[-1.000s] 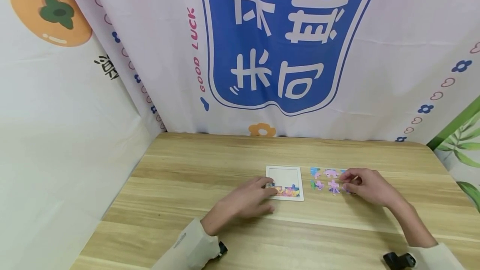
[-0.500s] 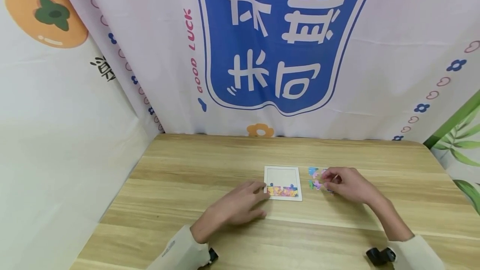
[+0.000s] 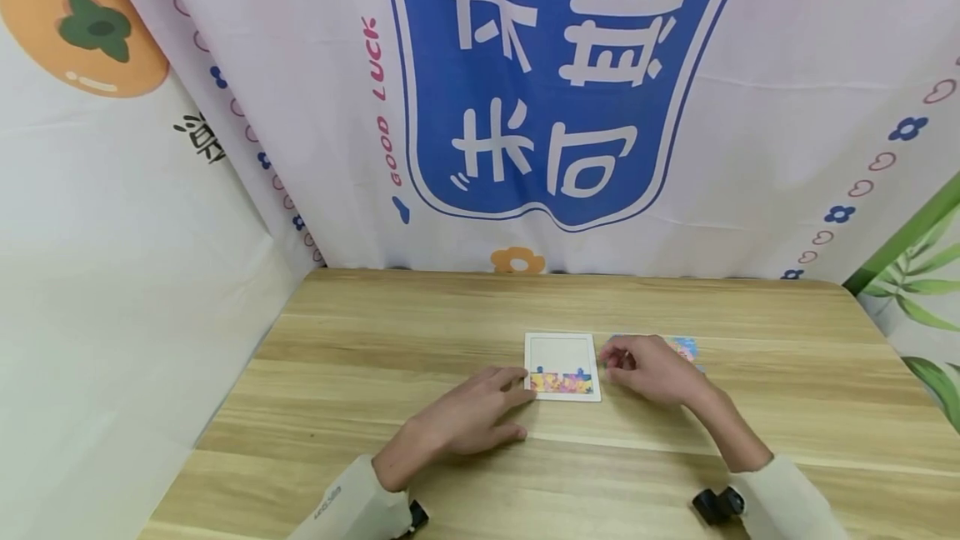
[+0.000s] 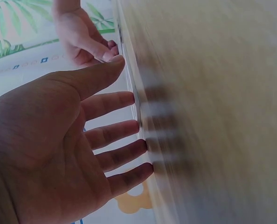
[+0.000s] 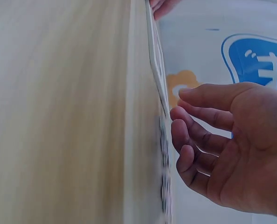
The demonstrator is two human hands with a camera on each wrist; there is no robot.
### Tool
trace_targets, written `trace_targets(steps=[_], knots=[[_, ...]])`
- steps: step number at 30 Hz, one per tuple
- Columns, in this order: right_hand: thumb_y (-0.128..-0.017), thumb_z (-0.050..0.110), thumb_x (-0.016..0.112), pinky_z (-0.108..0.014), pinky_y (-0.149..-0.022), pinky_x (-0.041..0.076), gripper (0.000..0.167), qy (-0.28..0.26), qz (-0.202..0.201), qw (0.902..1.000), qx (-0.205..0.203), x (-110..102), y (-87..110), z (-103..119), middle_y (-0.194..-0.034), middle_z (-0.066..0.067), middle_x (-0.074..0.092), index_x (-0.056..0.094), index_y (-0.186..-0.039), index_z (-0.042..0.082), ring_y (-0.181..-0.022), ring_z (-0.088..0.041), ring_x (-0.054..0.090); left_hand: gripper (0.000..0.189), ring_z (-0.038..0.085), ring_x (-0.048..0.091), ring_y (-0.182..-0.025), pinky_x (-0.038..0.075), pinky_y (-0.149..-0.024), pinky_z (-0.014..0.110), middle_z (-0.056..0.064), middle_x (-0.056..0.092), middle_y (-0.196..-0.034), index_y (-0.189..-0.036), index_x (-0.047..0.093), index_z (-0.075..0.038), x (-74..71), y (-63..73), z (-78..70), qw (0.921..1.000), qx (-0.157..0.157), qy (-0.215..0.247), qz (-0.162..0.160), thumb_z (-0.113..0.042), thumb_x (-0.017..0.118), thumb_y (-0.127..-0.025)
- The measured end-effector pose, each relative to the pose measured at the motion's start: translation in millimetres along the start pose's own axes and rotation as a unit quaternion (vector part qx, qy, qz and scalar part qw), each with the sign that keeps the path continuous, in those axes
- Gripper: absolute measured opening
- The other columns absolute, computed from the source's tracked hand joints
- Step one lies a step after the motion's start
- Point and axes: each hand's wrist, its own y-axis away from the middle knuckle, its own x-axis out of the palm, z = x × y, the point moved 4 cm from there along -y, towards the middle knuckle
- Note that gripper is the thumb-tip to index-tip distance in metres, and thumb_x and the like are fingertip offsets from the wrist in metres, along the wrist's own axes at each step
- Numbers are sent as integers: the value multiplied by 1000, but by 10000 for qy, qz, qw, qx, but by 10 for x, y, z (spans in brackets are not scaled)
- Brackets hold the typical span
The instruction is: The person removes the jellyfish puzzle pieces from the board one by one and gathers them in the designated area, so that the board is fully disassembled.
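A white square puzzle tray [image 3: 561, 353] lies on the table, its near strip filled with a row of yellow, pink and blue puzzle pieces [image 3: 564, 383]. My left hand [image 3: 474, 415] rests at the tray's left edge, fingers fairly straight and spread, fingertips right at the rim. Just right of the tray, my right hand [image 3: 654, 370] is over the loose pieces [image 3: 684, 347] and hides most of them. In the right wrist view the right hand's fingers [image 5: 187, 154] are curled, thumb tip close to the index finger. I cannot tell whether a piece is between them.
A wood-grain table [image 3: 360, 365] bears everything. A printed cloth [image 3: 750, 148] with a blue panel hangs along its back edge, and a white cloth [image 3: 135, 273] stands at the left. Both forearms reach in from the near side with dark wrist cameras [image 3: 717, 506] under the sleeves.
My right hand has moved left over the loose pieces, from their right end to beside the tray, uncovering some at the right. My left hand stays at the tray's left edge, drawn back slightly.
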Motion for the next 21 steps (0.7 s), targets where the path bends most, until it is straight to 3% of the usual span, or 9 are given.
trace_targets(steps=[11, 21], knots=[[-100, 6, 71, -23, -74, 55, 14, -200, 198, 9996, 24, 191, -246, 248, -97, 2, 74, 76, -114, 7, -85, -9, 64, 58, 30, 45, -156, 40, -129, 49, 9, 43, -170, -159, 54, -24, -3, -22, 17, 10000, 6, 67, -14, -44, 66, -106], [-96, 1, 72, -24, -74, 57, 16, -436, 380, 9983, -84, 366, -357, 381, -102, -4, 75, 76, -111, 5, -87, -10, 68, 56, 30, 45, -155, 41, -128, 49, 9, 43, -170, -158, 56, -23, -6, -26, 16, 9999, -9, 142, 49, -43, 66, -107]])
